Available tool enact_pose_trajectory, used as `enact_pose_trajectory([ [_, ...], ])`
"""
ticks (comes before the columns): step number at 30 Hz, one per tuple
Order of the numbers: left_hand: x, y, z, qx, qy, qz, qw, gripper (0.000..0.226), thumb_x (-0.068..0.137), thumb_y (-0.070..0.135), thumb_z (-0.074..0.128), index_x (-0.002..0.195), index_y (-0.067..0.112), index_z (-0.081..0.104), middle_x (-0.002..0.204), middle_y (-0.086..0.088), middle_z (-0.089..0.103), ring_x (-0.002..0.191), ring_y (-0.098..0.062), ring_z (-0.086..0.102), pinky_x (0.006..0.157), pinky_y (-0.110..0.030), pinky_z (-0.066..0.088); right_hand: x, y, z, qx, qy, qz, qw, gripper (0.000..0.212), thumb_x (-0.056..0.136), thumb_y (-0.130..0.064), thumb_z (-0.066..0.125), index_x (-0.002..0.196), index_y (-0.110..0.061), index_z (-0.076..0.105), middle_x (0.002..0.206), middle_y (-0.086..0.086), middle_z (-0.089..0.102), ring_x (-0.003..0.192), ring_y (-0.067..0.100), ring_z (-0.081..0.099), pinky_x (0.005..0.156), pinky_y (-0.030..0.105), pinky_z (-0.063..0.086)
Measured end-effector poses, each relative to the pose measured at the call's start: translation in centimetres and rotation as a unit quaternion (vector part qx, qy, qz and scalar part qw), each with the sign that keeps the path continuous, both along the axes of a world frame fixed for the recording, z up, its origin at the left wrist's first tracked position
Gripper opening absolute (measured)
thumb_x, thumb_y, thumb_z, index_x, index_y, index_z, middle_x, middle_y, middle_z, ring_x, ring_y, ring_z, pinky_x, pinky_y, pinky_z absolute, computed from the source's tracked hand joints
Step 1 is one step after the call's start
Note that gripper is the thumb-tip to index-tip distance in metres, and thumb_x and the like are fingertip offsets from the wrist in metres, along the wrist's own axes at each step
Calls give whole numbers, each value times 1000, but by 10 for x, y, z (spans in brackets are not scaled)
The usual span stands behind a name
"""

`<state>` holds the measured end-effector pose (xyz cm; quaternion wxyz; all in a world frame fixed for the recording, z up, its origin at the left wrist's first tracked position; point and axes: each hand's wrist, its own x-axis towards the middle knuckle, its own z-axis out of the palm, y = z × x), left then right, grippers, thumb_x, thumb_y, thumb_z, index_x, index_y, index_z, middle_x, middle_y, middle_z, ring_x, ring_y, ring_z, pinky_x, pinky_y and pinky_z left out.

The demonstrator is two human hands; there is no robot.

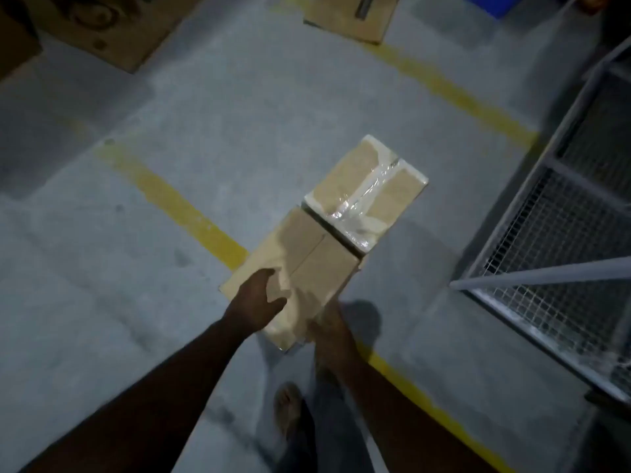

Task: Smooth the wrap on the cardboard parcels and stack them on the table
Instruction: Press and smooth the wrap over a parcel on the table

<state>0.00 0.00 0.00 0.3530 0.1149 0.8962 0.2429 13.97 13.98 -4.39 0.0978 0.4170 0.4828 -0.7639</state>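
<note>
Grey concrete floor (211, 107) crossed by yellow painted lines (177, 206), dimly lit and seen from above. Left hand (259, 298) laid on the near left side of a long cardboard parcel (307, 264), thumb spread from the fingers, palm against the film-covered face. Right hand (329, 327) under the parcel's near right corner, fingers hidden beneath it and blurred, grip impossible to judge. Parcel carried between both hands above the floor, not resting on anything, long axis running away from the body toward the upper right. Near section plain brown with a seam down the top; far section (367, 194) bound in glossy clear wrap (372, 186), whitish at the edges, wrinkled strip catching the light down the middle, narrow dark gap between the two sections. Bare forearms reaching in from the bottom edge. Bare foot (288, 409) and dark trouser leg (327, 425) below the parcel, beside a yellow line. Wire-mesh cage (560, 254) with pale metal frame along the right edge, well apart from the parcel. Flattened cardboard sheet (351, 17) on the floor at the top centre, a larger printed brown carton (102, 25) at the top left corner. Blue object at the top right, too small to identify.
</note>
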Motion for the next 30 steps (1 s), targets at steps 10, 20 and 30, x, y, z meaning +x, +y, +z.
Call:
enact_pose_trajectory([
  [10,-82,1,-118,-90,20,94,991,94,74,37,92,148,4,42,143,-17,56,132,-35,53,109,-46,42,-18,-5,-121,136,-98,49,985,46,108,-24,56,151,-10,47,126,-1,66,112,-1,67,88,18,53],
  [20,9,-28,27,-11,28,125,992,58,83,34,84,131,13,60,123,-7,70,113,-30,65,92,-42,53,29,2,26,179,-58,-33,982,44,108,-16,55,152,-13,49,137,8,63,126,31,61,105,53,50],
  [30,173,10,241,290,54,148,944,48,100,29,67,146,37,55,136,21,64,116,3,64,94,-21,55,173,93,281,288,92,-110,947,46,108,-27,58,153,-29,51,135,-16,68,122,4,65,100,26,55],
])
